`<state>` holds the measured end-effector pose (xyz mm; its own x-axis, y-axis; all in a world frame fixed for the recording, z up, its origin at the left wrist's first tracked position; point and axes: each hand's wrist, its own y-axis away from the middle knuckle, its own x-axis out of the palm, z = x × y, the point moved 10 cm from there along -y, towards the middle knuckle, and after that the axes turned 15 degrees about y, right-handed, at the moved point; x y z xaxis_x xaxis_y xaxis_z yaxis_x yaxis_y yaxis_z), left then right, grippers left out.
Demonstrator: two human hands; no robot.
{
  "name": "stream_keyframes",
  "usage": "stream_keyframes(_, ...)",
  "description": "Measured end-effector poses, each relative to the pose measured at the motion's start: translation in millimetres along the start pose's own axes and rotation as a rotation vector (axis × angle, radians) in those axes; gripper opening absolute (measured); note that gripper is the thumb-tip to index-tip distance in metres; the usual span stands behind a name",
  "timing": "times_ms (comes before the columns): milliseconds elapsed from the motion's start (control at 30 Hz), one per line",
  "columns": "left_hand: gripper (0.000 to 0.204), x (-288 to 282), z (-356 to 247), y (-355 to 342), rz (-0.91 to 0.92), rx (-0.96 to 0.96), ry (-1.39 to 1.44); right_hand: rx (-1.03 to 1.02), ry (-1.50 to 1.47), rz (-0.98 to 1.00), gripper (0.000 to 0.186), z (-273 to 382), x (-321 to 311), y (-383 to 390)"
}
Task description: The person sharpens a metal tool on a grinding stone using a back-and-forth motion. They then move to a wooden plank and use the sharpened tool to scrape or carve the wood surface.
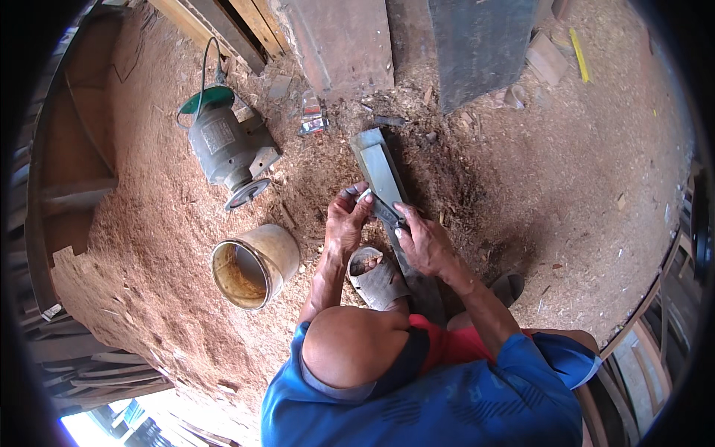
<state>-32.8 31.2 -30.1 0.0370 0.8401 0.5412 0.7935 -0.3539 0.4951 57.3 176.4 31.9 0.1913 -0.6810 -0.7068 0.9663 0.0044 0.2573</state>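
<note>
A long pale grey block [378,165] lies on a narrow board [418,287] that runs away from me. Over its near end, a small dark metal piece [386,214], perhaps a blade, is held in both hands. My left hand [348,217] pinches its left end, fingertips raised. My right hand [421,244] is closed on its right part, index finger along it. The exact shape of the piece is partly hidden by my fingers. My sandalled left foot [376,279] rests beside the board.
A grey grinder with a green disc [221,145] stands at upper left, above a stained bucket [257,261]. Sawdust covers the floor [566,223]. Upright boards [480,45] stand at the back, a yellow strip [579,56] lies upper right, and stacked timber [97,372] is at lower left.
</note>
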Motion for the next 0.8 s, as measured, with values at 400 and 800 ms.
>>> stream_keyframes(400, 0.035, 3.0, 13.7, -3.4, 0.131, -0.057, 0.348, 0.024, -0.382, -0.051, 0.031, -7.4, 10.1, 6.9)
stream_keyframes(800, 0.047, 24.1, 7.2, -7.5, 0.242, 0.173, 0.261, 0.284, -1.053, 0.143, 0.023, 21.5, 40.6, 6.6)
